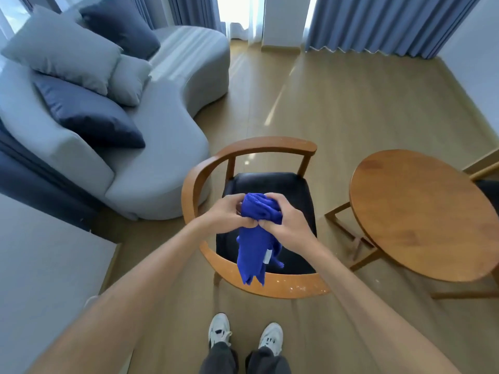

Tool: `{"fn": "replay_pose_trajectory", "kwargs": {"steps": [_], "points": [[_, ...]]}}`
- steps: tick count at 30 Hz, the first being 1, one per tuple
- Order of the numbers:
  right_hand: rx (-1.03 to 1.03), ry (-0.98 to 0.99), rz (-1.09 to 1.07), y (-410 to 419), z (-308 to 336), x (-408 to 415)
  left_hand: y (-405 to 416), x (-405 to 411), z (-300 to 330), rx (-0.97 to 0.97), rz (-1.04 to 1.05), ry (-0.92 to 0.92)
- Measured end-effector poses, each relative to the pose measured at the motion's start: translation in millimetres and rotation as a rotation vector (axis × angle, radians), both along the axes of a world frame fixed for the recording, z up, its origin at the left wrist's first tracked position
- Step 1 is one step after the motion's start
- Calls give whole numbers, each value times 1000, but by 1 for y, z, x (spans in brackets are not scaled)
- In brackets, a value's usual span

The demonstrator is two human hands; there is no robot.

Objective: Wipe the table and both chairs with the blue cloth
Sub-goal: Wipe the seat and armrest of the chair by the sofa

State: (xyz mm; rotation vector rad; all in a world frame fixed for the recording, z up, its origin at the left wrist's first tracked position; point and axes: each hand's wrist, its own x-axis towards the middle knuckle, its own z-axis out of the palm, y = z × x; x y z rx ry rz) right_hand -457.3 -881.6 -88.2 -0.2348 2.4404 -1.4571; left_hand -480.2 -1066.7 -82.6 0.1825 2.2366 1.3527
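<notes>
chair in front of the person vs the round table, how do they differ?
The chair has a curved wooden rail around a black padded seat; the round table is a bare, flat wooden top. The chair stands straight ahead, under the blue cloth that the left hand and right hand grip; the table stands to its right, with nothing over it. Both share the same warm brown wood and stand on the wooden floor.

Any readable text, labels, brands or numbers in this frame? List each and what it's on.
None can be read.
Small white tag sewn on the blue cloth, which the left hand and right hand grip: too small and blurred to read.
White sneakers: dark markings only, no legible brand.
</notes>
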Motion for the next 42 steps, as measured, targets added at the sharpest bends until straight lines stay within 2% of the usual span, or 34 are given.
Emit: {"fn": "replay_pose_trajectory", "kwargs": {"steps": [2,5,8,10,13,16,18,21,23,26,31,35,38,42], "points": [[-8,-51,-39,-23,-26,8,-20,9,-25,37,32,-115],[-24,-186,-131,-56,-69,6,-62,16,-65,103,284,-309],[-62,-417,-183,-85,-115,-4,-104,20,-110,-184,480,-216],[46,-504,-177,-105,-149,-3,-119,27,-134,-298,512,-188],[435,-414,-199,-133,-191,7,-126,39,-164,-377,423,-102],[672,-206,-243,-152,-200,15,-124,39,-179,-442,324,37],[737,-155,-208,-164,-201,18,-119,30,-184,-522,252,183],[719,-259,-207,-191,-205,29,-112,13,-188,-590,167,355],[785,-221,-180,-207,-217,41,-110,1,-193,-629,112,412],[884,-125,-177,-209,-235,51,-110,-9,-205,-682,57,405],[781,146,7,-146,-248,83,-102,-7,-226,-743,-93,498],[660,304,147,-29,-249,112,-77,4,-236,-765,-170,511],[630,308,24,64,-247,109,-55,14,-251,-749,-222,467],[654,130,-364,129,-243,90,-30,36,-270,-772,-269,391]]}}
